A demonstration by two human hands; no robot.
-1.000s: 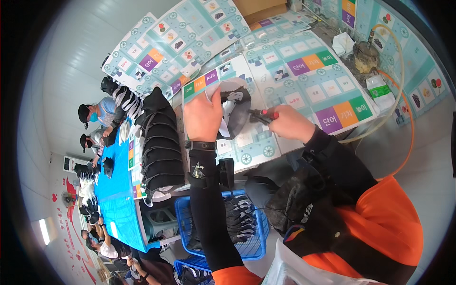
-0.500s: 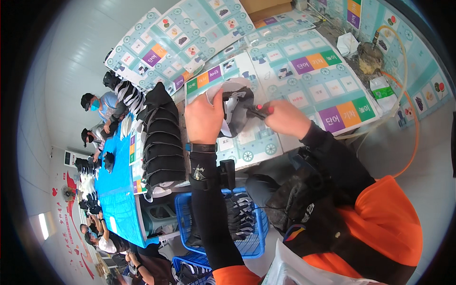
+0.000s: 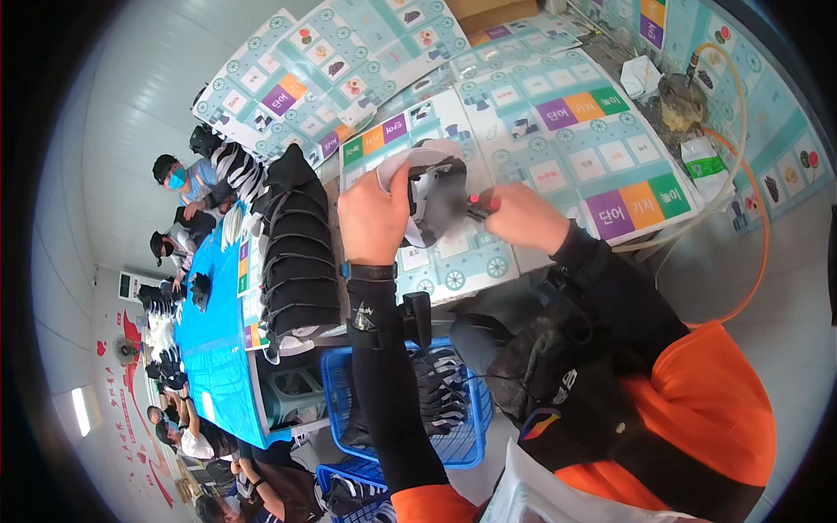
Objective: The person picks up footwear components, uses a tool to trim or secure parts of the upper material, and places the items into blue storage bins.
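My left hand (image 3: pixel 375 216) grips a grey, white and black shoe upper (image 3: pixel 429 196), its fingers closed round the near left edge. The upper is held tilted over the patterned table covering (image 3: pixel 545 174). In my right hand (image 3: pixel 527 218) is a small black-and-red handled tool (image 3: pixel 482 206), pointed left at the upper's opening. The tool's working end is blurred against the dark inside of the upper, so its exact kind cannot be made out. Left of my left hand lies a long row of overlapping black shoe uppers (image 3: pixel 299 253).
Blue plastic baskets (image 3: pixel 478 427) with black-and-white uppers stand below the table edge. A pot (image 3: pixel 682 100) with a yellowish hose and an orange hose (image 3: pixel 758 253) is at the right. Several people work along a blue-covered table (image 3: pixel 214 349) at the left.
The tool has shifted slightly, and less of its dark front part shows clearly now. My left hand still holds the upper in nearly the same place.
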